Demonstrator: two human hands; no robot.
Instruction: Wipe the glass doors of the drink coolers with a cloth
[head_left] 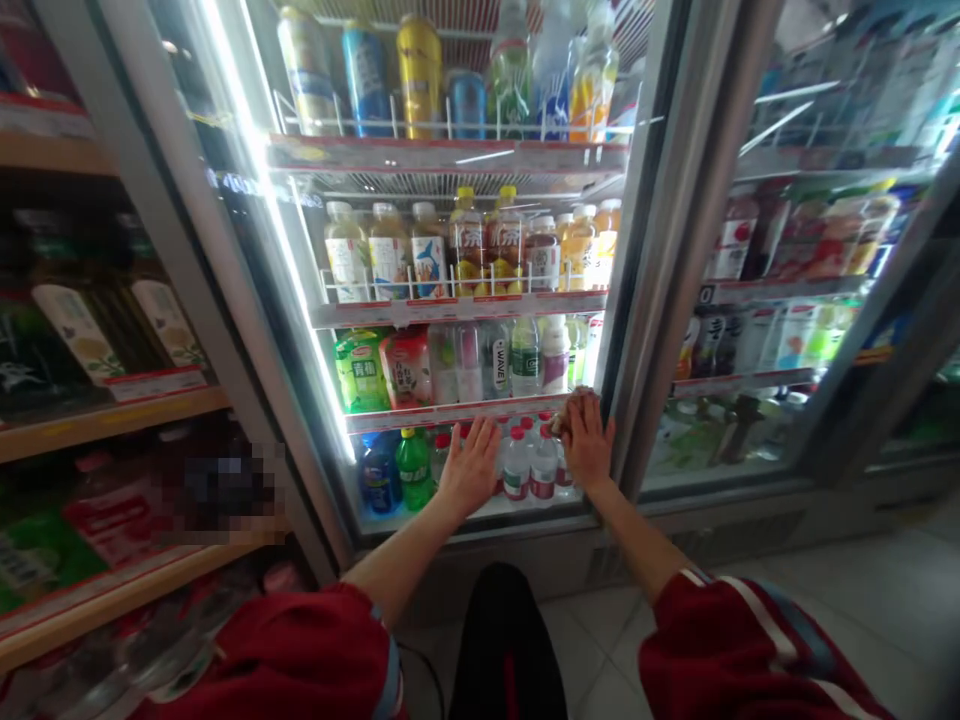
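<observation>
1. Crumpled cloth (558, 424) is bunched under the right hand (589, 440) in the head view, low on the right side of the fridge's glass door (450, 527). Only view I've got, so it all comes from that.

2. Right hand has hold of the cloth, fingers laid over it, with a bit poking out past the thumb. Can't really tell how tight the grip is.

3. Left hand (471, 465) isn't gripping anything: fingers stretched out, palm toward the glass, apart from the right one. Looks like it's resting there, and a sweaty palm could leave smudges.

4. Biggest risk imo: the cloth slipping out. It's a loose wad, so if the fingers ease off, part of it could drop down the door.

5. Metal frame (664, 300) is just beside the right hand — a careless swing that way could bang knuckles.

6. Red-capped bottles (543, 470) seem to sit behind the glass, so they're probably safe unless a hard shove rattles the door.

7. Thin dark cable (430, 668) down by the black trouser leg (506, 640) — an easy snag if that foot shifts.
</observation>
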